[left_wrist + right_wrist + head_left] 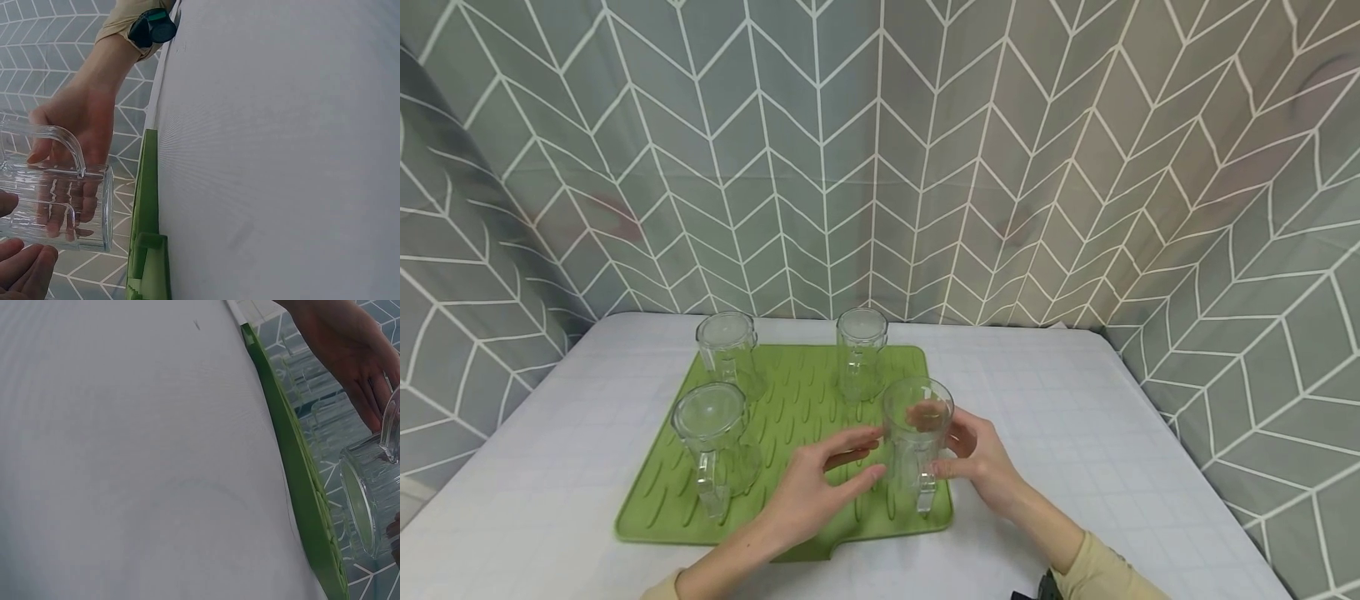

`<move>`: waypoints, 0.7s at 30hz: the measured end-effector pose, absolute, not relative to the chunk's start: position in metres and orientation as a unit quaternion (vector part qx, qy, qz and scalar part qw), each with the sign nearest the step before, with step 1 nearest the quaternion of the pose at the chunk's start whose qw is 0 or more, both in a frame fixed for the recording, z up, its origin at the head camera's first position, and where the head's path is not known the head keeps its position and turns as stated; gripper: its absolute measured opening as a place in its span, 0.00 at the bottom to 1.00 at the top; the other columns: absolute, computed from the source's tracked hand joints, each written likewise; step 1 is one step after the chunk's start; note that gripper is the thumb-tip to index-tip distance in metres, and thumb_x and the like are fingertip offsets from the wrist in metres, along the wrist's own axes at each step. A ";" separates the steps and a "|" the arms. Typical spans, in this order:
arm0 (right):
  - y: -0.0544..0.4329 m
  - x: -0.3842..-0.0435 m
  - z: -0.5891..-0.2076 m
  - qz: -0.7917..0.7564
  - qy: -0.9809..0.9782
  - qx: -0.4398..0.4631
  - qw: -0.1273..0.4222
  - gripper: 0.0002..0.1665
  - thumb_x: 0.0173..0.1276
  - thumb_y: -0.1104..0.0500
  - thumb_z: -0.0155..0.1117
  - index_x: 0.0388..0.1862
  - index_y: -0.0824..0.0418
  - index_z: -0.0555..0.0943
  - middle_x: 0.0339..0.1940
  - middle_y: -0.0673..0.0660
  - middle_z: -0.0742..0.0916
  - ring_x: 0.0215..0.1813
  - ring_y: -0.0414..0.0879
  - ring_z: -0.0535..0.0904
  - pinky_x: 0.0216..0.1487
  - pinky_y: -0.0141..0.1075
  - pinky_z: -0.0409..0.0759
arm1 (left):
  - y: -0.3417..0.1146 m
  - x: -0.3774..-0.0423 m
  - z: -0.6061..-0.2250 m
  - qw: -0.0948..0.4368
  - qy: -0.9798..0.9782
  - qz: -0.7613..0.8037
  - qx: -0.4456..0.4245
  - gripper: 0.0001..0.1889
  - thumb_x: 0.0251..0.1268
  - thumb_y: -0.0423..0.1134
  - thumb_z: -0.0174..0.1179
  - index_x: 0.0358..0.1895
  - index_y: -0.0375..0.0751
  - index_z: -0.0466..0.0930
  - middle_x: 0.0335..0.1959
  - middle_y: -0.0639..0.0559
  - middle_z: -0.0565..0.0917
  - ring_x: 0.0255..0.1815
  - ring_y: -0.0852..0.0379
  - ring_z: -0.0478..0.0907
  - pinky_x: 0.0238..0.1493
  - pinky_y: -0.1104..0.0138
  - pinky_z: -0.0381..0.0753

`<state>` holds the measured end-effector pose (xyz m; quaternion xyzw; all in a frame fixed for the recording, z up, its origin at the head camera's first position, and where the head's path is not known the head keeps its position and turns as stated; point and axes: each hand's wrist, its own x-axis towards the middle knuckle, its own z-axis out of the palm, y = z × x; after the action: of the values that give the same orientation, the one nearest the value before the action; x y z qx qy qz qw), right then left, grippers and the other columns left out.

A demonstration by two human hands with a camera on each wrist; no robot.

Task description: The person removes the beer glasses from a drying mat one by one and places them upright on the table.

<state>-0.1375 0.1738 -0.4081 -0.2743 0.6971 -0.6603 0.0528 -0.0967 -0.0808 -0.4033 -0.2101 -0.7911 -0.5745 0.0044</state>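
Note:
A clear glass mug [901, 454] stands slightly above the green mat's right front part, its handle facing me; the left wrist view shows a gap below it. My right hand [988, 462] holds the mug from the right, fingers behind the glass and thumb by the handle. Close to the mug's left side is my left hand [816, 483], its thumb and fingers spread apart; whether the fingertips touch the glass is hard to tell. In the left wrist view, the right hand's fingers show through the mug [62, 206]. The right wrist view catches the mug [369, 500] at its edge.
On the green drying mat [797, 417] stand a front-left glass mug [711, 429], a back-left mug [727, 350] and a back-right mug [861, 354]. A white cloth covers the table [1075, 417]. Patterned curtains [880, 167] hang behind and at both sides.

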 end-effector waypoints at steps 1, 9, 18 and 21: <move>0.174 -0.138 -0.408 -0.662 0.696 -0.273 0.051 0.39 0.53 0.68 0.68 0.67 0.68 0.72 0.62 0.67 0.82 0.65 0.48 0.77 0.70 0.34 0.72 | -0.081 -0.097 -0.403 0.003 -0.791 -0.574 -0.211 0.25 0.65 0.50 0.67 0.63 0.49 0.78 0.61 0.50 0.83 0.61 0.50 0.81 0.63 0.52 0.80; 0.180 -0.143 -0.407 -0.663 0.700 -0.262 0.041 0.38 0.52 0.68 0.68 0.66 0.68 0.73 0.62 0.68 0.81 0.65 0.50 0.77 0.70 0.36 0.72 | -0.081 -0.096 -0.403 -0.002 -0.799 -0.564 -0.209 0.26 0.65 0.52 0.66 0.63 0.45 0.78 0.60 0.47 0.83 0.60 0.50 0.81 0.62 0.52 0.80; 0.189 -0.149 -0.407 -0.669 0.696 -0.261 0.022 0.39 0.52 0.70 0.69 0.66 0.71 0.72 0.61 0.66 0.83 0.64 0.49 0.78 0.69 0.36 0.73 | -0.081 -0.097 -0.405 -0.011 -0.804 -0.553 -0.218 0.25 0.66 0.50 0.66 0.63 0.43 0.78 0.60 0.44 0.83 0.59 0.47 0.81 0.61 0.53 0.81; 0.192 -0.151 -0.408 -0.671 0.693 -0.263 0.019 0.38 0.52 0.70 0.68 0.66 0.72 0.71 0.61 0.64 0.83 0.63 0.49 0.79 0.69 0.38 0.74 | -0.081 -0.097 -0.406 -0.019 -0.806 -0.548 -0.224 0.25 0.67 0.49 0.65 0.63 0.41 0.77 0.60 0.42 0.82 0.59 0.45 0.81 0.61 0.53 0.81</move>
<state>-0.1508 0.1918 -0.4079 -0.2628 0.6928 -0.6713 0.0187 -0.0972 -0.0814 -0.4060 -0.2239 -0.8059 -0.5477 -0.0186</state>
